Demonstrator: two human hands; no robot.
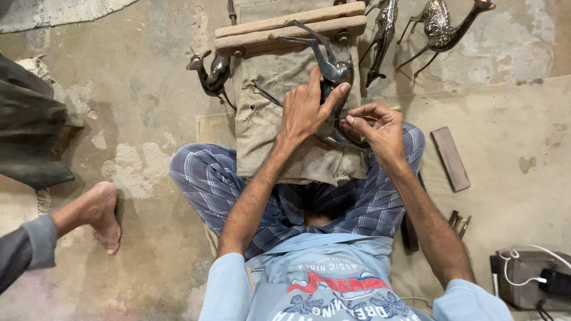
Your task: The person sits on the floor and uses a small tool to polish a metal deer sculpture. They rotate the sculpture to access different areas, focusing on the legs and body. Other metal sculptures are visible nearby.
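Observation:
A dark metal deer figurine [331, 71] lies on its side on a folded tan cloth [267, 119] over my lap, its legs pointing up toward a wooden block [285, 31]. My left hand [306, 107] presses down on the deer's body, thumb stretched across it. My right hand [376, 126] pinches a thin engraving tool against the figurine's lower body, fingers curled tight. The tool's tip is hidden between my fingers.
Two more metal deer [441, 27] stand at the top right, another [211, 74] lies left of the cloth. A flat sharpening stone [450, 159] lies on the right, small tools [458, 223] below it, a box with cables [529, 276] bottom right. Another person's foot [101, 214] rests at the left.

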